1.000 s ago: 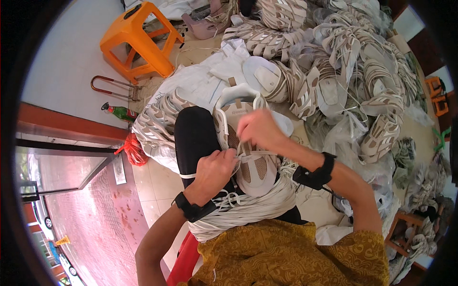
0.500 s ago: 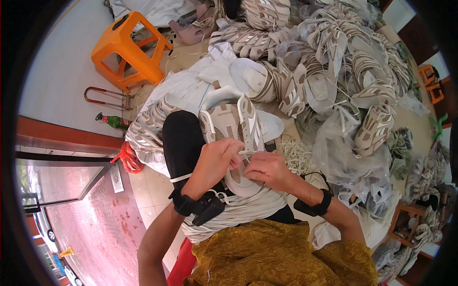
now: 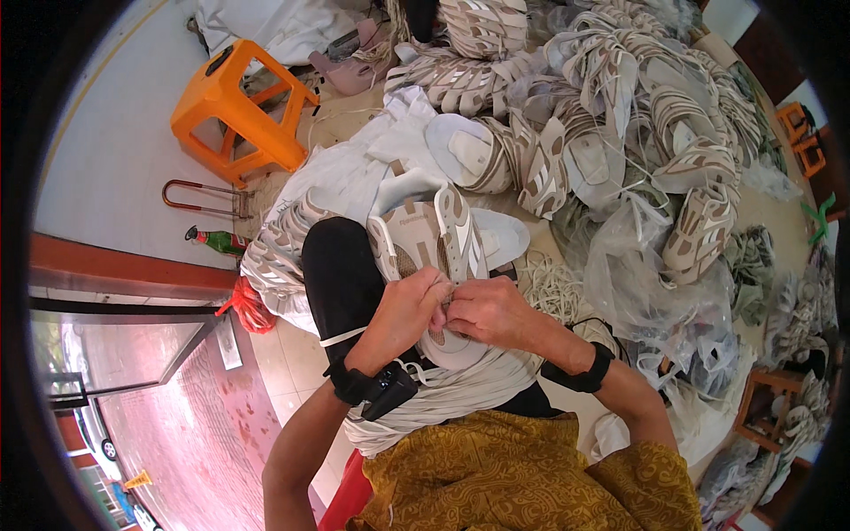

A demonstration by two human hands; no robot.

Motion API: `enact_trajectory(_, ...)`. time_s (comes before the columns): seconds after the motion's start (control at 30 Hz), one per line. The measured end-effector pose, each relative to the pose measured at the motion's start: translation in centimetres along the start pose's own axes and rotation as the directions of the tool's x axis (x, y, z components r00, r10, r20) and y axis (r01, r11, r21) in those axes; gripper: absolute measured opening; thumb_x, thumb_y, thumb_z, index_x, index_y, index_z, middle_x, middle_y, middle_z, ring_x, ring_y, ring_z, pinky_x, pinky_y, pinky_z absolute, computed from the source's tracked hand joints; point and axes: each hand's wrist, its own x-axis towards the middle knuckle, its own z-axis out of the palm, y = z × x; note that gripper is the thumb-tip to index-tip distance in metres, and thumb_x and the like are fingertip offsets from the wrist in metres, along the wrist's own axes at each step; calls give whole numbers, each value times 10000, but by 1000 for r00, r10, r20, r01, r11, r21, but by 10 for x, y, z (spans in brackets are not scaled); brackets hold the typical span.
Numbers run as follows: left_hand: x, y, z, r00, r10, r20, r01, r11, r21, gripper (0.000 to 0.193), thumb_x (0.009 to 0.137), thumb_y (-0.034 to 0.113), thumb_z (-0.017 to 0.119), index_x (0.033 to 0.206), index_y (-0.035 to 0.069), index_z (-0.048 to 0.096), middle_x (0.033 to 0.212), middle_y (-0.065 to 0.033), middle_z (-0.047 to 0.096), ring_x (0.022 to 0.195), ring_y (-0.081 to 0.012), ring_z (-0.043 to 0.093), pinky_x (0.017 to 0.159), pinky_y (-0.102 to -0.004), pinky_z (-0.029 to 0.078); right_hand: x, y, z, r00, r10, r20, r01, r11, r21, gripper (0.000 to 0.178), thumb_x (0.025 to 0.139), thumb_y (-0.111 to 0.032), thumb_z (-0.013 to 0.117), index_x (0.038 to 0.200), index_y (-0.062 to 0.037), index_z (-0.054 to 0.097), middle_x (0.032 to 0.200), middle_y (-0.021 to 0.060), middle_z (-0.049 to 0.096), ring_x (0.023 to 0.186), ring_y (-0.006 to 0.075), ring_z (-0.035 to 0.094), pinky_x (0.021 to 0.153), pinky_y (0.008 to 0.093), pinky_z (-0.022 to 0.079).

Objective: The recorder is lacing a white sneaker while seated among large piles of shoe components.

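Note:
A beige, brown and white shoe upper point(image 3: 412, 228) lies over my lap beside my black-clad knee point(image 3: 341, 274), its pale toe toward me. Above its lacing area, my left hand point(image 3: 409, 305) and my right hand point(image 3: 491, 310) meet with their fingertips pinched together. A white shoelace is between them, now mostly covered by the fingers. Both hands are closed. Below the toe, a thick bundle of off-white laces point(image 3: 398, 427) lies across my lap. A black strap with a small device point(image 3: 390, 391) is on my left wrist, and a black band point(image 3: 584, 373) circles the right.
Stacked shoe uppers point(image 3: 660, 106) heap up at the far right, with clear plastic bags point(image 3: 633, 252) before them. Loose laces point(image 3: 551, 288) lie right of my hands. An orange stool point(image 3: 235, 115), a green bottle point(image 3: 217, 240) and a red plastic bag point(image 3: 248, 305) are on the left.
My hands have come closer together over the shoe upper. The stretch of white lace that showed between them is now mostly hidden. The view has shifted slightly.

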Motion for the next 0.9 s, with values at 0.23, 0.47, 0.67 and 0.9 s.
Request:
enact_trajectory(0.23, 1, 4, 0, 1000, -23, 21, 22, 1000, 22, 196, 872, 134, 436, 766, -24, 480, 574, -103, 546, 495, -149, 566, 474, -260, 443, 1, -2, -3, 1000, 11, -5, -11, 1000, 15, 100, 615, -104, 658, 631, -74, 564, 593, 30, 496, 548, 197, 525, 464, 317, 412)
enact_trajectory(0.47, -1, -5, 6, 999, 34, -26, -30, 990, 141, 198, 884, 143, 430, 775, -14, 480, 596, -70, 549, 497, -122, 564, 471, -247, 440, -6, -5, -1, 958, 285, -22, -265, 917, 299, 100, 705, -119, 622, 753, -60, 557, 640, 90, 553, 594, 251, 565, 519, 325, 442)
enact_trajectory(0.67, 4, 3, 7, 987, 48, -156, -29, 992, 123, 193, 881, 134, 430, 796, -24, 501, 603, -76, 557, 475, -127, 557, 432, -245, 426, -16, 2, -1, 852, 505, -138, -465, 851, 244, 157, 724, -104, 616, 857, -34, 571, 699, 107, 590, 632, 240, 600, 571, 303, 467)
enact_trajectory(0.9, 23, 4, 2, 987, -96, -131, 118, 977, 177, 213, 866, 156, 451, 784, -22, 533, 594, -72, 551, 426, -115, 530, 364, -232, 390, -12, 22, 4, 590, 757, 281, -427, -2, 904, 125, 770, -26, 564, 885, 17, 588, 694, 83, 613, 500, 60, 456, 444, 180, 344)
